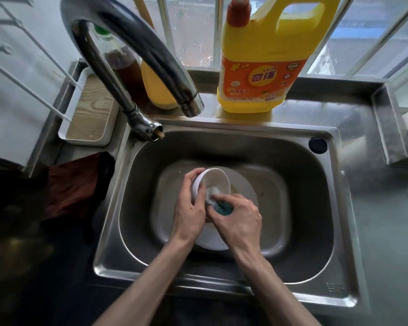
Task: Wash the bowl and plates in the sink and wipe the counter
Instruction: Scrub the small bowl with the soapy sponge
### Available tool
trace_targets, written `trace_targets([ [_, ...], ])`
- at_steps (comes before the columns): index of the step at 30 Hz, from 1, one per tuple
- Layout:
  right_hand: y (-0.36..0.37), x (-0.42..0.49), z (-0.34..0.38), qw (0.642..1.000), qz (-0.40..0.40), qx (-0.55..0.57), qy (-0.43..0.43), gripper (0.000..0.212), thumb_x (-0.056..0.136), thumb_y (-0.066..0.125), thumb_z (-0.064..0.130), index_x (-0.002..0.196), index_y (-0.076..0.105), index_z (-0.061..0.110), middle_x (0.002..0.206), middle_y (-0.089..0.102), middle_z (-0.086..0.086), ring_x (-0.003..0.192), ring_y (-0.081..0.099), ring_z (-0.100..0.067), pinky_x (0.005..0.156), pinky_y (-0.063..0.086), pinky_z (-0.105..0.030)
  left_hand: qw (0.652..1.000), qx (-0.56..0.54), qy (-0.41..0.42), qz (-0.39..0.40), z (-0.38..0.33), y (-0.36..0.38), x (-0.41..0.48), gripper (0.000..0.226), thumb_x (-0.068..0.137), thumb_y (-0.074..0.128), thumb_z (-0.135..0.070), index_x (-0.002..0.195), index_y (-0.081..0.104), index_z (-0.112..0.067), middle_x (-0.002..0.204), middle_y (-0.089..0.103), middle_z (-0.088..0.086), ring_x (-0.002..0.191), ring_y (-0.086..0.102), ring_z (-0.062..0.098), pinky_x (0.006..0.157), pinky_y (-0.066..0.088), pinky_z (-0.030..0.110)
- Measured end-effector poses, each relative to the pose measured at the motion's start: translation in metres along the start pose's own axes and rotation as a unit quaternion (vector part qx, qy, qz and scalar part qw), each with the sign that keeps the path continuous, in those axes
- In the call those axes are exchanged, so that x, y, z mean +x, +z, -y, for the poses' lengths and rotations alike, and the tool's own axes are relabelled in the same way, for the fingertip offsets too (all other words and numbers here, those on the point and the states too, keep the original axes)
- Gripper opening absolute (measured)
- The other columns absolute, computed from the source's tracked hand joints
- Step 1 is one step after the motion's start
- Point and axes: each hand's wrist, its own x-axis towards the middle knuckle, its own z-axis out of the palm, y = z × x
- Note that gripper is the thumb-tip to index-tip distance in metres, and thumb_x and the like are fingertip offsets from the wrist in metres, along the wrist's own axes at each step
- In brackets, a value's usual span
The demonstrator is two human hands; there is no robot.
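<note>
Over the sink (304, 196), the left hand (190, 209) grips a tilted white bowl (219, 181) by its rim. The right hand (240, 221) pinches a green sponge (222, 208) against the bowl's inside. A white plate (213, 241) lies beneath. Farther back, a yellow detergent jug (264, 67) stands on the worktop (327, 109).

Head-worn view, looking steeply down, close over the sink (335, 208)

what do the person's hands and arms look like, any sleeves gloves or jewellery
The left hand and right hand are bare: no gloves, rings, watch or bracelet show. Both forearms are uncovered too, with no sleeve in view down to the picture's bottom edge.
</note>
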Motion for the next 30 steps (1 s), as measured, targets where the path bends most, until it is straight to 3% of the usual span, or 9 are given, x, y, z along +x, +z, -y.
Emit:
trace_targets([
  [3,-0.012,0.006,-0.002,0.991,0.120,0.061,-0.013,0.036,0.077,0.083,0.057,0.107,0.081,0.037,0.098,0.073,0.013,0.104,0.057,-0.012,0.092,0.052,-0.036,0.990,0.124,0.045,0.052,-0.005,-0.017,0.019,0.028,0.106,0.046,-0.047,0.128,0.060,-0.036,0.119,0.066,-0.015,0.110,0.064,0.004,0.090,0.059,0.044],
  [5,-0.019,0.015,-0.002,0.987,0.150,-0.014,-0.059,0.033,0.078,0.083,0.055,0.106,0.081,0.038,0.104,0.072,0.013,0.105,0.052,-0.013,0.091,0.047,-0.036,0.978,0.182,0.031,0.098,-0.012,-0.027,0.033,0.034,0.104,0.039,-0.056,0.127,0.059,-0.040,0.113,0.067,-0.015,0.107,0.064,0.004,0.089,0.058,0.044],
  [8,-0.022,0.026,-0.003,0.962,0.047,-0.174,-0.206,0.018,0.072,0.089,0.037,0.088,0.080,0.034,0.106,0.068,0.010,0.102,0.051,-0.021,0.087,0.035,-0.039,0.946,0.280,-0.019,0.165,-0.021,-0.035,0.053,0.036,0.103,0.034,-0.065,0.119,0.060,-0.047,0.109,0.069,-0.008,0.104,0.066,0.019,0.085,0.059,0.048],
  [11,-0.020,0.029,-0.004,0.926,-0.037,-0.203,-0.316,0.016,0.071,0.081,0.019,0.085,0.073,0.022,0.119,0.065,-0.003,0.109,0.054,-0.032,0.088,0.041,-0.043,0.930,0.274,-0.072,0.233,-0.032,-0.038,0.068,0.033,0.100,0.040,-0.067,0.105,0.066,-0.048,0.111,0.072,-0.002,0.108,0.068,0.024,0.090,0.058,0.046],
  [16,-0.019,0.033,-0.004,0.918,-0.067,-0.168,-0.353,0.017,0.083,0.068,0.017,0.097,0.075,0.022,0.130,0.063,-0.008,0.116,0.056,-0.031,0.091,0.048,-0.042,0.911,0.199,-0.191,0.307,-0.051,-0.049,0.070,0.070,0.073,0.049,-0.093,0.117,0.071,-0.044,0.114,0.076,0.002,0.103,0.074,0.021,0.095,0.058,0.055],
  [20,-0.013,0.025,-0.005,0.953,-0.087,-0.132,-0.260,0.033,0.071,0.084,0.014,0.099,0.076,0.028,0.119,0.067,-0.001,0.101,0.061,-0.026,0.077,0.050,-0.035,0.922,0.150,-0.163,0.317,-0.053,-0.054,0.054,0.025,0.100,0.064,-0.039,0.125,0.065,-0.042,0.117,0.069,-0.004,0.106,0.069,0.016,0.081,0.063,0.052],
  [24,-0.015,0.014,-0.006,0.979,-0.090,-0.075,-0.166,0.038,0.073,0.088,0.025,0.107,0.073,0.037,0.115,0.062,0.005,0.098,0.062,-0.020,0.068,0.050,-0.029,0.949,0.099,-0.169,0.249,-0.046,-0.050,0.042,0.059,0.095,0.053,0.008,0.137,0.052,-0.034,0.126,0.054,0.001,0.112,0.061,0.024,0.067,0.065,0.048],
  [27,-0.015,0.005,-0.002,0.989,-0.092,0.014,-0.113,0.039,0.078,0.086,0.034,0.112,0.067,0.041,0.112,0.059,0.013,0.094,0.064,-0.011,0.069,0.057,-0.033,0.961,0.132,-0.194,0.147,-0.033,-0.045,0.041,0.058,0.086,0.051,0.014,0.129,0.048,-0.025,0.125,0.048,0.005,0.115,0.055,0.033,0.060,0.064,0.049],
  [30,-0.016,0.008,0.001,0.990,-0.098,0.089,-0.049,0.045,0.083,0.082,0.041,0.121,0.058,0.045,0.108,0.060,0.013,0.092,0.063,-0.005,0.077,0.058,-0.036,0.952,0.234,-0.166,0.106,-0.023,-0.043,0.042,0.054,0.086,0.057,0.009,0.129,0.051,-0.022,0.119,0.051,0.004,0.110,0.055,0.029,0.067,0.064,0.045],
])
